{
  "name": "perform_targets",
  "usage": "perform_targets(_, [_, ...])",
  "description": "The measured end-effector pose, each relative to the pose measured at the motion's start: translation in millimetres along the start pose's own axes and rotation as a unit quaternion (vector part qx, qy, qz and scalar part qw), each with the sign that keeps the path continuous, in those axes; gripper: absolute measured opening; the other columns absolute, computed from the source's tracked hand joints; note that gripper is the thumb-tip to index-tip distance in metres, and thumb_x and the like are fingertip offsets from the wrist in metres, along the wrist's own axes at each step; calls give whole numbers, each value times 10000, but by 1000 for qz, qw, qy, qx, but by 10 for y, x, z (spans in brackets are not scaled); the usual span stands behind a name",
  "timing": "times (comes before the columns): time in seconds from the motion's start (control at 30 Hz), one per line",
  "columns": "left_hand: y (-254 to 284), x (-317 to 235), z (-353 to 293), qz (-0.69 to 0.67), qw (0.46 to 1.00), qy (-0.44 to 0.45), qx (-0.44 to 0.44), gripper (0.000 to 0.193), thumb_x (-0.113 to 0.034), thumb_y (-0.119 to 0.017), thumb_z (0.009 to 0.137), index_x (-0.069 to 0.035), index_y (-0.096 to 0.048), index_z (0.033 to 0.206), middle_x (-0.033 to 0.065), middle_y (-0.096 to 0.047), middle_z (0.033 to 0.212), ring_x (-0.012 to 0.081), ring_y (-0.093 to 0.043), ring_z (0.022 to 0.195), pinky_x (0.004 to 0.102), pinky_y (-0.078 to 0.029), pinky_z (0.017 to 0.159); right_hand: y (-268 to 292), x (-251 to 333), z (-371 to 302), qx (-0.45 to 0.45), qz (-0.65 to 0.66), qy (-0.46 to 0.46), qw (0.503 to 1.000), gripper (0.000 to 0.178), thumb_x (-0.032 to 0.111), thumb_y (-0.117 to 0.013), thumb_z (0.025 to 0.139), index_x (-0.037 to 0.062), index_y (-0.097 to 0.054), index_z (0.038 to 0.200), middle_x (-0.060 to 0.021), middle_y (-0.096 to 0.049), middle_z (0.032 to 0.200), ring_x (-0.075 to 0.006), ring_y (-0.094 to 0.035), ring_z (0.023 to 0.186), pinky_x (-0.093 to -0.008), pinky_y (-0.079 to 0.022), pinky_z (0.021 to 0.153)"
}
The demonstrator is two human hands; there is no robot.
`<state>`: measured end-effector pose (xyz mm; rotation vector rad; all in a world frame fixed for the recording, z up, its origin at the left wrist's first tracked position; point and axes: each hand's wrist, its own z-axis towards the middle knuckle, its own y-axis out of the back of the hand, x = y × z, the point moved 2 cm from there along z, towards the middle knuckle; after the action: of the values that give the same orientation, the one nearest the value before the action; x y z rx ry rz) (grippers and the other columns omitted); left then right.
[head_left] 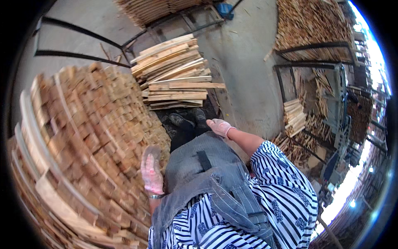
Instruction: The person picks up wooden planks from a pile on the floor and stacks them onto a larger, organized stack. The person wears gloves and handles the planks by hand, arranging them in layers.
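My left hand (152, 169), in a pale glove with pinkish patches, is raised beside the large stack of wooden strips (99, 124). Its fingers are stretched out, and nothing shows in it; whether it touches the stack I cannot tell. Out in front of my body is my right hand (220, 127), gloved too, its fingers extended toward the left and holding nothing visible. Beyond both hands lies a loose pile of pale wooden slats (178, 74), some jutting out unevenly to the right. A grey apron (199, 157) covers my front.
Dark metal frames (83, 31) stand at the far left. More stacked wood (313, 27) rises at the far right, near a rack of loose slats (294, 116). Grey concrete floor (248, 74) runs between the piles. A blue object (225, 11) lies at the back.
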<state>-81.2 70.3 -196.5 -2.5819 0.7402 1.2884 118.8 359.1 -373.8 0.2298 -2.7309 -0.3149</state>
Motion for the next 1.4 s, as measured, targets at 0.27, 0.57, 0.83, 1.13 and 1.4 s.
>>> perform_targets(0.27, [-803, 2326, 1749, -133, 938, 267, 178, 621, -365, -542, 1011, -24, -403, 1511, 197, -399, 1573, 363, -372, 1454, 510, -257, 1216, 299, -789, 1256, -108, -90, 14, 990, 474, 350, -589, 919, 45, -609, 1281, -243, -629, 1271, -413, -598, 1199, -479, -468, 1040])
perform_targets(0.57, [-1342, 4470, 3763, -367, 803, 442, -158, 814, -618, -455, 1002, -54, -301, 1567, 140, -249, 1660, 339, -232, 1530, 521, -221, 1237, 1308, -1701, 3466, -262, 58, -97, 959, 664, 551, -488, 954, 44, -561, 1376, -295, -510, 1426, -450, -512, 1310, -472, -400, 1127])
perform_targets(0.83, [-1344, 5106, 4387, -457, 769, 396, -207, 819, -639, -253, 1034, -98, -90, 1627, 134, -128, 1694, 334, -110, 1563, 541, -152, 1261, 1211, -1545, 4887, -284, 39, 30, 958, 607, 498, -424, 1008, 33, -553, 1376, -258, -501, 1451, -424, -481, 1341, -439, -397, 1124])
perform_targets(1.13, [-1714, 5054, 4420, -435, 800, 377, -171, 596, -544, -414, 1003, -146, -492, 1440, 110, -473, 1490, 331, -424, 1368, 590, -321, 1151, -7, -1791, 4433, -124, -58, 7, 991, 509, 508, -400, 1029, 121, -634, 1263, -222, -628, 1265, -404, -574, 1214, -461, -455, 1053])
perform_targets(1.4, [-1744, 5282, 4402, -540, 771, 336, -43, 713, -607, -331, 1003, -154, -364, 1553, 122, -337, 1609, 350, -341, 1452, 599, -266, 1189, -231, -1140, 4839, -289, -231, 61, 927, 377, 404, -440, 1007, 143, -697, 1095, -176, -654, 1112, -346, -619, 1056, -446, -505, 912])
